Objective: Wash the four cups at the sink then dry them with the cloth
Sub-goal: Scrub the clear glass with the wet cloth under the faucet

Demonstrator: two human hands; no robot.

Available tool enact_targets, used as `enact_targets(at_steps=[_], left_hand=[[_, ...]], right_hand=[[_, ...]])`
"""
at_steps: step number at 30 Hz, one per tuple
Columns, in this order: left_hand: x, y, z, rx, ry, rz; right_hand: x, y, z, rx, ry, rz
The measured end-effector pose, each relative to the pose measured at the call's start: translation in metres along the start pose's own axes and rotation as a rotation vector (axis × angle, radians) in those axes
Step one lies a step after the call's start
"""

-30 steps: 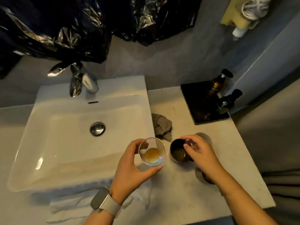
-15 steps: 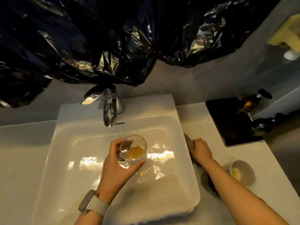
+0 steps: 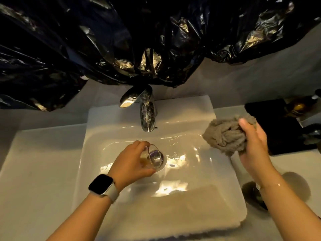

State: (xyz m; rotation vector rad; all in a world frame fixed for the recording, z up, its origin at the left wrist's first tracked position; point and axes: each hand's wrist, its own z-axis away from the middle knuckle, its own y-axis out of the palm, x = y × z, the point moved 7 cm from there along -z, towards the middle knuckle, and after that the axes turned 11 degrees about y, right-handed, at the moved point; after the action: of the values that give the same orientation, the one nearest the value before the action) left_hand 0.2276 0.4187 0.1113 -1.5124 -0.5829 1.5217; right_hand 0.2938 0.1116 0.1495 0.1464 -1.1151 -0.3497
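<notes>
place: bathroom | cues: white sink (image 3: 97, 136), chrome faucet (image 3: 147, 117), soap bottles (image 3: 298, 106) on vanity counter (image 3: 43, 153)

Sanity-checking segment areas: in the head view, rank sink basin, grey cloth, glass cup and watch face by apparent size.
1. sink basin, by far the largest.
2. grey cloth, bunched in the right hand.
3. glass cup and watch face: too alike to rank; the left hand hides part of the cup.

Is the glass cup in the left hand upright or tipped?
Tipped. The left hand holds the glass cup on its side over the sink, mouth facing right toward the drain.
</notes>
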Motion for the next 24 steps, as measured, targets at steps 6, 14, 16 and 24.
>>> enact_targets(at_steps=[6, 14, 16, 24], left_hand=[[0.005, 0.0, -0.001, 0.242, -0.033, -0.461], [0.004, -0.004, 0.001, 0.326, 0.009, -0.795], [0.005, -0.002, 0.003, 0.333, 0.036, -0.847], [0.023, -0.021, 0.019, 0.081, 0.002, -0.464]], right_hand=[[-0.021, 0.046, 0.008, 0.035, 0.133, -0.057], [-0.046, 0.049, 0.013, 0.012, 0.241, 0.037], [-0.046, 0.054, 0.014, 0.065, 0.246, 0.14], [-0.023, 0.083, 0.014, 0.157, -0.055, 0.744]])
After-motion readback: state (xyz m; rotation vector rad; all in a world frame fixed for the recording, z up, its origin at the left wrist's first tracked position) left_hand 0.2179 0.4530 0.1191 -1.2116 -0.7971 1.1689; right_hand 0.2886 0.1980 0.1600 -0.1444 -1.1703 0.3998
